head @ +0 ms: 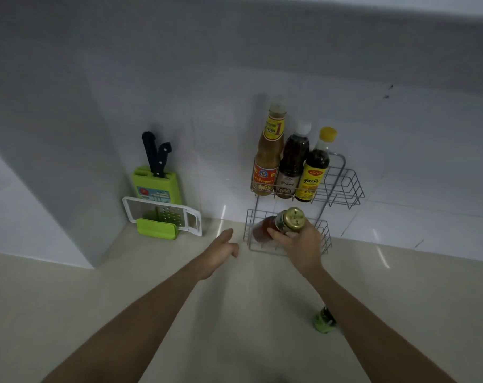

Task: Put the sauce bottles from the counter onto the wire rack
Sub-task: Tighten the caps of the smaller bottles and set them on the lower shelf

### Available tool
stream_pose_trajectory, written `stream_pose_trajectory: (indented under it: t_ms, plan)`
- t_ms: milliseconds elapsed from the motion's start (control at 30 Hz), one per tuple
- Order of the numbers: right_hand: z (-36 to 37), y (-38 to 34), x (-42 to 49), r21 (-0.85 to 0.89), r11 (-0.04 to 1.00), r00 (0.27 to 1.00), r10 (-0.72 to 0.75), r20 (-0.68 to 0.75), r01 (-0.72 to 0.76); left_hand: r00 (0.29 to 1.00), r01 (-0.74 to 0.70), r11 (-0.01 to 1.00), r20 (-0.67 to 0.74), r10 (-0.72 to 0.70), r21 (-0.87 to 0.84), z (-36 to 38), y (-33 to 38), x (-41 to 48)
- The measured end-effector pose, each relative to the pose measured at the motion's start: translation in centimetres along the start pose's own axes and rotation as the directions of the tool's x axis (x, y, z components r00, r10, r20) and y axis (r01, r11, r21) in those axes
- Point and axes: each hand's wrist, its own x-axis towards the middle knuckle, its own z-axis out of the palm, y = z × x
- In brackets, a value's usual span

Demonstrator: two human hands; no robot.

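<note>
A two-tier wire rack (348, 186) stands against the tiled wall. Its upper tier holds three bottles: a tan sauce bottle (269, 153), a dark bottle with a white cap (292, 161) and a dark bottle with a yellow cap (315, 167). My right hand (301, 244) grips a reddish sauce bottle with a gold lid (287, 221) by its neck, its body inside the lower tier. My left hand (221, 251) hovers over the counter just left of the rack, fingers loosely apart, holding nothing. A green-capped bottle (324, 322) stands on the counter, partly hidden by my right forearm.
In the left corner stands a green knife block (156, 186) with two black-handled knives, and a white and green grater (162, 219) leans in front of it. The beige counter (234, 313) stretches toward me.
</note>
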Motion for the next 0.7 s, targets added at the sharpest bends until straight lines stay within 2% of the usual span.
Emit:
stream_pose_trajectory:
  t_ms: [100,167,333,533,700]
  plan:
    - [1.8,1.2,0.3,0.143,0.988,0.997,-0.070,0.030,0.065,0.999,0.044,0.998,0.031,-0.043,-0.048,0.3,0.5,2.4]
    - [2.8,1.7,0.8,0.158,0.984,0.996,-0.084,0.042,0.077,0.996,0.067,0.996,0.055,-0.064,-0.052,0.6,0.6,3.6]
    - [5.1,2.5,2.9,0.035,0.996,0.993,-0.080,0.091,0.077,0.984,0.155,0.984,0.108,-0.144,-0.094,1.2,0.9,5.6]
    - [6.8,2.7,6.1,-0.165,0.986,0.986,0.023,0.166,0.005,0.974,0.215,0.956,0.122,-0.193,-0.200,1.2,0.6,6.7]
    - [7.3,3.2,7.3,-0.229,0.973,0.976,0.070,0.204,-0.022,0.970,0.238,0.949,0.091,-0.223,-0.206,1.5,0.8,7.0]
